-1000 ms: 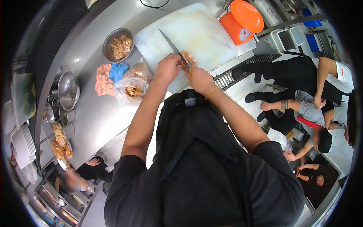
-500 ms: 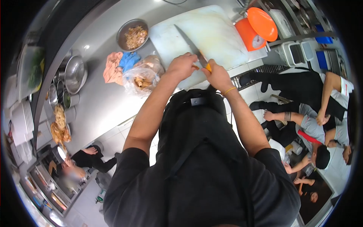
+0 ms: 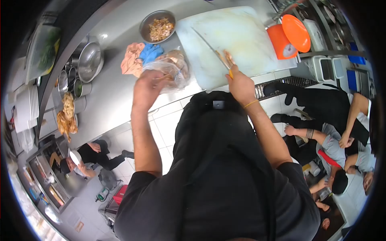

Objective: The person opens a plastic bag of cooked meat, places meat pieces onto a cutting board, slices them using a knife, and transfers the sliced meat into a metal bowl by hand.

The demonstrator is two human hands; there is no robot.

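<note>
My right hand grips the yellow handle of a long kitchen knife, its blade angled over the white cutting board. Beside the blade lie small brownish pieces of food, perhaps cooked meat. My left hand is at the clear plastic bag, its fingers smeared by motion and partly lost against the plastic. Whether they hold anything is not visible. Behind the bag sit a blue cloth and a pinkish cloth. A metal bowl contains chopped pieces.
An orange kitchen scale stands right of the board. Metal bowls and whole cooked chickens are at the counter's left. One person is at lower left; several people are at the right.
My left hand has left the board and moved left to the plastic bag. My right hand still has the knife, and small pieces now show beside its blade. The view has shifted slightly.
</note>
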